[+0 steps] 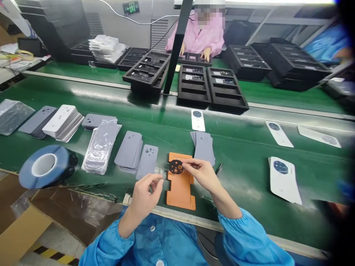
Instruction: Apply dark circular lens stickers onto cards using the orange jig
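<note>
Pinching a black perforated disc (176,167), the right hand (203,174) hovers above an orange jig (181,192) — left hand (145,195) just beside, fingertips pressed together.

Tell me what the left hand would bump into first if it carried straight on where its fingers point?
Likely the black disc pinched by the right hand above the orange plate, though depth is unclear.

Can't make out anything pinched in left hand (145,195), can't see top of orange jig (180,192) under black disc (176,167), lose cardboard box (19,232) past left edge.
</note>
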Motion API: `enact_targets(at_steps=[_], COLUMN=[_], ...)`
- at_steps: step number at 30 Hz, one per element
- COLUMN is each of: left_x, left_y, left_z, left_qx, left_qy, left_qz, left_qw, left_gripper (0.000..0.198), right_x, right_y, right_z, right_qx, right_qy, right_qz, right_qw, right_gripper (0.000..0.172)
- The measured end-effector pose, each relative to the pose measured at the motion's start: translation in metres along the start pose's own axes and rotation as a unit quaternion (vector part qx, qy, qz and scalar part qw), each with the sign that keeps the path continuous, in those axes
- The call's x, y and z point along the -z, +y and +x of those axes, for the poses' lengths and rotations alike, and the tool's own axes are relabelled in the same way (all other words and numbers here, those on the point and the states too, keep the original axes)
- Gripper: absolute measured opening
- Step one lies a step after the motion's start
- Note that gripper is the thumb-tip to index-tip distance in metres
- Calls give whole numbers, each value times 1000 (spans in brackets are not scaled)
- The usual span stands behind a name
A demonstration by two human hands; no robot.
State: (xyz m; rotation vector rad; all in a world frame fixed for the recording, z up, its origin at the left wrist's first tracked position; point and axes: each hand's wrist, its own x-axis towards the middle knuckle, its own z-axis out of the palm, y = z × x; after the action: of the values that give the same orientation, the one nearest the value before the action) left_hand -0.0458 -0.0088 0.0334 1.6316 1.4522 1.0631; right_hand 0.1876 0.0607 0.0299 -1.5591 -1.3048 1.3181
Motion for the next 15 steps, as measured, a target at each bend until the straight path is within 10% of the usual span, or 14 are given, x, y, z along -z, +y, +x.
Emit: enact_targets(at_steps=[6, 12, 15], left_x=[-14, -12, -13], left_y=[9, 17, 17], left_z=[17, 19, 16], left_qx=[120, 53, 61], left_qy=[-55, -130, -135], left_qz=[-54, 43, 50], left_qw=[990, 989, 988], left_gripper=[31, 20, 18], right_x=[11, 10, 6], right_y=[-3, -26, -26], right_z=[-18, -23, -19], right_qx=[43, 144, 148], right_qy=[-76, -261, -244], right_qz=[-45, -90, -80], right_qw=[995, 950, 955], right_gripper=[27, 23, 24])
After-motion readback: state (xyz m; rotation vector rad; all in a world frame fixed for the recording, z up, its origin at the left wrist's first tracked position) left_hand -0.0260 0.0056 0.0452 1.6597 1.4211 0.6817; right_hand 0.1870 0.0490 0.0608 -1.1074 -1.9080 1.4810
